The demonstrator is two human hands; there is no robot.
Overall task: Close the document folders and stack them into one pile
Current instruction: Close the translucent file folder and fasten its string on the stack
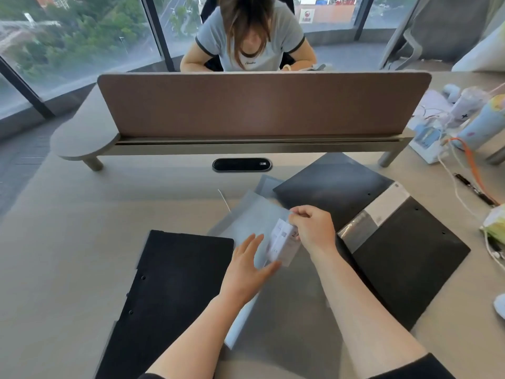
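Three dark folders lie on the desk. One black folder [169, 291] lies shut at the left. A second black folder [336, 184] lies at the back right, and a third [410, 253] at the right has a white label strip on it. Between them lies a grey translucent folder [284, 305] with its clear cover [251, 217] lifted. My right hand [314, 228] pinches the cover's edge above a folded white paper [282, 243]. My left hand [246, 266] is flat with straight fingers, its thumb touching the paper's lower edge.
A brown desk divider [262, 105] stands across the back, with a person seated behind it. A black cable port [241, 164] sits in the desk. At the right are cables [470, 165], a pen [474, 190], bottles [483, 124] and a bag [494, 225].
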